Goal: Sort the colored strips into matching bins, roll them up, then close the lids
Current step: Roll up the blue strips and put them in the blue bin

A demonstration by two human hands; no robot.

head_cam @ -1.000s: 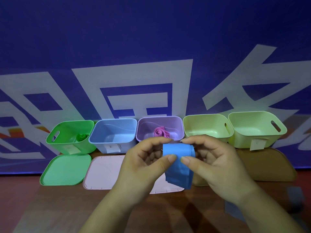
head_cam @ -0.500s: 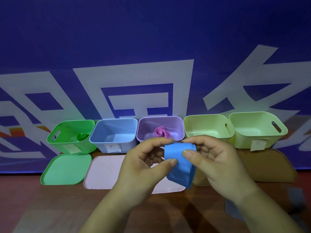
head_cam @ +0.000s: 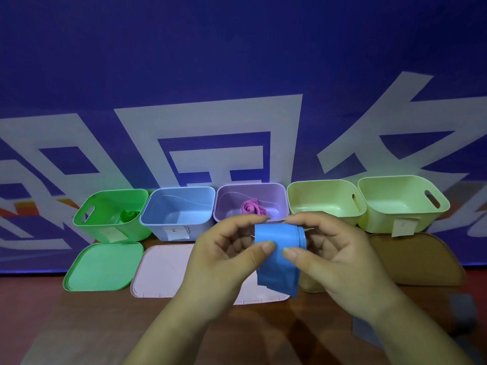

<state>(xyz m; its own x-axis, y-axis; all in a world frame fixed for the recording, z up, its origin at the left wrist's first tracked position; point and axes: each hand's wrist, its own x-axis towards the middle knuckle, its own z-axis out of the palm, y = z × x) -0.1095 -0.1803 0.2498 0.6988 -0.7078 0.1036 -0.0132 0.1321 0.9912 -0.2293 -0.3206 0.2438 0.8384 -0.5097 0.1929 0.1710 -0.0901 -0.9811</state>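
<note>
A blue strip [head_cam: 279, 251], partly rolled at its top with a loose tail hanging down, is held in front of the bins. My left hand [head_cam: 226, 256] pinches its left side and my right hand [head_cam: 332, 251] pinches its right side. Behind stand five open bins: a green bin [head_cam: 87, 222] with a rolled green strip [head_cam: 129, 215], a blue bin [head_cam: 158, 227] with nothing showing inside, a purple bin [head_cam: 226, 198] with a rolled pink strip [head_cam: 252, 207], and two pale yellow-green bins [head_cam: 324, 201] [head_cam: 400, 204].
Lids lie on the brown table in front of the bins: a green lid [head_cam: 102, 267], a pale pink lid [head_cam: 160, 272], part of it under my hands, and a tan lid [head_cam: 419, 259] at the right. A blue banner wall rises right behind the bins.
Both hands have shifted their fingers on the blue strip, the roll at its top has turned a little, and the hanging tail now points more straight down.
</note>
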